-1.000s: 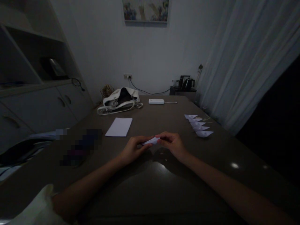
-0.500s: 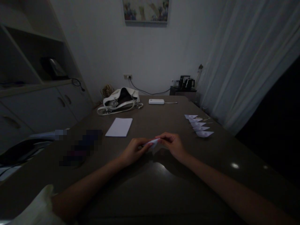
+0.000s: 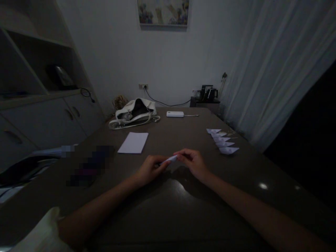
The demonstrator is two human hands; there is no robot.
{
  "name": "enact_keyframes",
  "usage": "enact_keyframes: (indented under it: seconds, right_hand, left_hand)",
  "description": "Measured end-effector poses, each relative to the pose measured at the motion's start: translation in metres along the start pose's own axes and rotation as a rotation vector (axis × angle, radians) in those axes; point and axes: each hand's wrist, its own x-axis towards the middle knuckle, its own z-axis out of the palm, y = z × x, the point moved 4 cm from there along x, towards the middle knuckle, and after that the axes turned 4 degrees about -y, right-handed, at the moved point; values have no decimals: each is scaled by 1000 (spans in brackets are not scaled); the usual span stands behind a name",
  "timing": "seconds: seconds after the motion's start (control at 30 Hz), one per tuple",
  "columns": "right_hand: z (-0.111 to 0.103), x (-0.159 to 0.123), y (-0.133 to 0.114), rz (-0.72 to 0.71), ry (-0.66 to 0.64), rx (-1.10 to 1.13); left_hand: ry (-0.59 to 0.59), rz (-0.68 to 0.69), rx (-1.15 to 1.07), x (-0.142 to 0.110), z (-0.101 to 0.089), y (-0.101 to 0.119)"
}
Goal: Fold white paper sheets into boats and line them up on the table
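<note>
Between my two hands is a small folded piece of white paper (image 3: 172, 158), held just above the table. My left hand (image 3: 152, 169) pinches its left end between thumb and fingers. On the other end, the thumb and fingers of my right hand (image 3: 193, 161) are closed. Much of the paper is hidden by my fingers, so its full shape does not show. Several folded paper boats (image 3: 229, 150) stand in a row to the right of my right hand. A stack of white paper sheets (image 3: 133, 142) lies beyond my left hand.
At the back left of the dark table (image 3: 181, 217) sits an open white handbag (image 3: 136, 111). A white power bank (image 3: 175, 114) with a short cable lies at the back. A blurred-out dark item (image 3: 91, 164) rests on the left. Kettles (image 3: 210, 93) stand beyond the far right corner.
The folded paper has tilted slightly and now shows a narrower side between my fingers. Both hands stay in nearly the same place.
</note>
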Motion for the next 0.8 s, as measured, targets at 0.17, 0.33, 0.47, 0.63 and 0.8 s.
enact_keyframes:
  seconds: [0.17, 0.33, 0.47, 0.63, 0.8]
  right_hand:
    - [1, -1, -3, 2, -1, -14]
    - [4, -1, -6, 28, -15, -11]
    - [7, -2, -5, 69, -35, -11]
    - [10, -3, -5, 82, -102, -101]
    - [9, -3, -7, 98, -137, -61]
  left_hand:
    - [-17, -5, -4, -1, 0, 2]
    - [-38, -32, -78, -1, 2, 2]
    - [-68, -96, -232, -1, 4, -3]
    - [-99, -145, -347, 2, 6, -10]
    - [-163, -231, -502, 1, 12, -16]
